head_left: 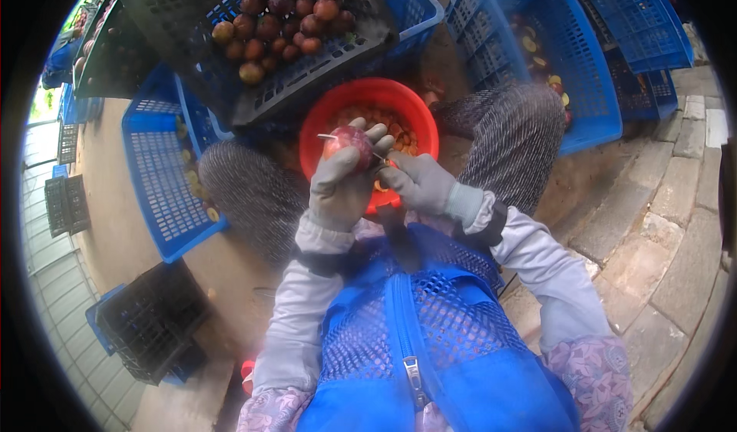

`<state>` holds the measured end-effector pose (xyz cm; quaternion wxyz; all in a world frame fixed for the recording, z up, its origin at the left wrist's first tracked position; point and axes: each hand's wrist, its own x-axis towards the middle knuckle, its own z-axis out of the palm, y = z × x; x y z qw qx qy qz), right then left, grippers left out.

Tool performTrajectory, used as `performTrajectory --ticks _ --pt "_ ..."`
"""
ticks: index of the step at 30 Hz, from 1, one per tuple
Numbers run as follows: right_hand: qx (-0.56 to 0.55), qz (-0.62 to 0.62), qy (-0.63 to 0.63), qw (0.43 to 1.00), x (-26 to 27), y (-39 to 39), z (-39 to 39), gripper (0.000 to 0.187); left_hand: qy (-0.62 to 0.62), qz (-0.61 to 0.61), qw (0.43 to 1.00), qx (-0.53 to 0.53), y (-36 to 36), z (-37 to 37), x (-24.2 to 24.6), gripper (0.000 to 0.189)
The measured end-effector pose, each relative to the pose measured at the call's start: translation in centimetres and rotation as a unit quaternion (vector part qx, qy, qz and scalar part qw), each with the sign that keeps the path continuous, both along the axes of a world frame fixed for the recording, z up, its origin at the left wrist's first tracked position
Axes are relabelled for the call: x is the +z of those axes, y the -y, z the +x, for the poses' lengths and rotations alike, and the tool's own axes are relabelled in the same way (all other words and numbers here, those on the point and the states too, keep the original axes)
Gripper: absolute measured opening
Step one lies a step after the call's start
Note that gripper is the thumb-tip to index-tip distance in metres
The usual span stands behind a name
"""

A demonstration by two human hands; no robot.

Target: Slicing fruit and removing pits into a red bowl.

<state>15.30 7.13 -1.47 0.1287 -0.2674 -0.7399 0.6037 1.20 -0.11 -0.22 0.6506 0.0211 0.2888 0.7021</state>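
My left hand (339,187), in a grey glove, grips a reddish plum (352,144) over a red plastic basin (427,127). My right hand (420,181), gloved alike, holds a small knife (391,162) by its reddish handle. The thin metal blade meets the plum's right side, and a pale narrow tip sticks out on the left. Whether the blade runs through the fruit or behind it, I cannot tell. Orange-brown plum pits or scraps lie in the basin between my knees.
Ahead, a black crate (311,78) of whole plums (282,23) rests tilted on a blue crate (423,14). Blue crates with cut fruit stand at left (167,184) and right (593,75). A dark crate (152,317) sits behind on the left. Brick paving (650,259) runs along the right.
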Motion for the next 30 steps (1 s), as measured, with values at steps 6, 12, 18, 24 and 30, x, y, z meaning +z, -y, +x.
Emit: performTrajectory --ticks 6,12,18,24,30 --pt "0.094 0.049 0.122 0.987 1.0 -2.3 0.1 0.04 -0.408 -0.096 0.908 -0.009 -0.1 -2.7 -0.8 0.061" --pt "0.062 0.037 0.053 0.996 -0.7 -1.5 0.4 0.04 -0.23 -0.043 0.97 0.064 0.4 -2.6 -1.0 0.059" --pt "0.039 -0.06 0.05 0.996 -1.2 -0.7 -0.1 0.04 -0.246 -0.081 0.965 0.046 0.0 -2.0 -1.4 0.051" --pt "0.049 -0.043 0.068 0.996 0.3 -0.6 -0.2 0.044 -0.086 -0.035 0.994 0.064 0.1 -1.8 -1.6 0.045" --pt "0.155 0.046 0.15 0.975 1.5 -3.3 -0.2 0.042 -0.371 -0.101 0.922 0.041 -0.2 -2.2 0.0 0.055"
